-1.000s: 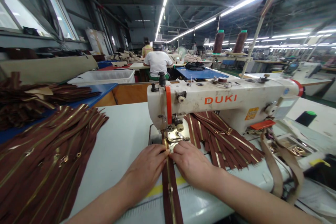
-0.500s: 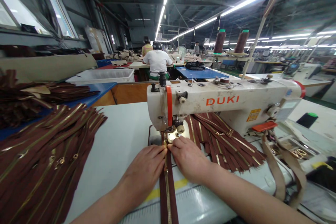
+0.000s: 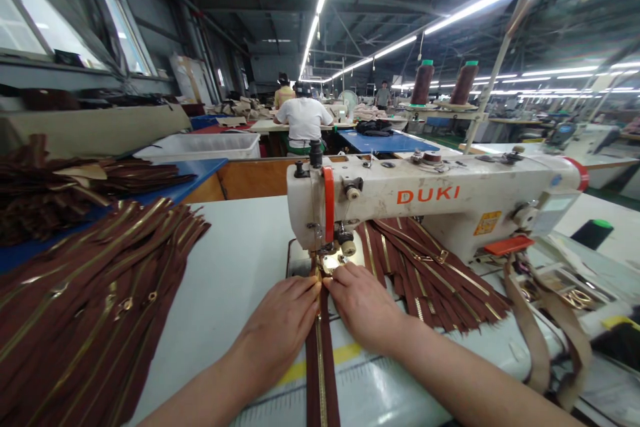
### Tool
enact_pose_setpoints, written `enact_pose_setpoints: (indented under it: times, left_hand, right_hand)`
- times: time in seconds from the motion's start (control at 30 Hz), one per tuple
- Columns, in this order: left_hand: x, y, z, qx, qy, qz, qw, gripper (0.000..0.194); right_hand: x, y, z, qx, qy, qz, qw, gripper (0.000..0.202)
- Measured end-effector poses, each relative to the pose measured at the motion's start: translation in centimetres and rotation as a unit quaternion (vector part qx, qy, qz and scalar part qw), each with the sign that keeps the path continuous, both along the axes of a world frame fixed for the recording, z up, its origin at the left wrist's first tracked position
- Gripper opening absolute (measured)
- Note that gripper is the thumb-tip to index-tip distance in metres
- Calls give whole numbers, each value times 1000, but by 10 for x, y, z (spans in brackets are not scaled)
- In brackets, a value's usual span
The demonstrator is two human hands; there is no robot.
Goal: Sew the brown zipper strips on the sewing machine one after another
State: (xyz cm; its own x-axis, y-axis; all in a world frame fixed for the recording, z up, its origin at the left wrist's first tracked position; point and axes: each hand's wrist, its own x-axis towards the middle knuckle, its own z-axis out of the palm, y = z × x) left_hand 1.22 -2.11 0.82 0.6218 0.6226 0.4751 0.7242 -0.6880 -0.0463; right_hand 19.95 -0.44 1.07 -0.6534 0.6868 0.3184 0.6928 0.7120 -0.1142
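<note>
A brown zipper with gold teeth runs from the bottom edge of the view up under the needle area of the white sewing machine. My left hand pinches its left edge just in front of the presser foot, fingers closed. Opposite it, my right hand grips the right edge with thumb and fingertips close to the other hand. The fingertips partly hide the zipper, and the needle cannot be made out. Behind the machine's head, more brown zippers lie fanned out on the table.
A large heap of brown zippers covers the table's left side. On the right are a small parts tray with gold rings, a beige strap and a black thread spool. Ahead, a person in white sits at another table.
The view has turned slightly left, so everything sits a little further right. Both hands keep nearly the same place on the zipper by the needle area.
</note>
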Motion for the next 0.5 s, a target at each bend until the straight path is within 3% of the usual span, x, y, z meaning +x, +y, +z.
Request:
enact_pose_setpoints:
  times: [0.33,0.5]
  left_hand:
    - [5,-1,3,-38,-16,42,998,26]
    - [-15,-20,-3,22,-11,41,999,37]
  right_hand:
    - [-2,1,-1,-13,0,-2,1000,13]
    - [-1,-4,-3,-6,12,35,999,17]
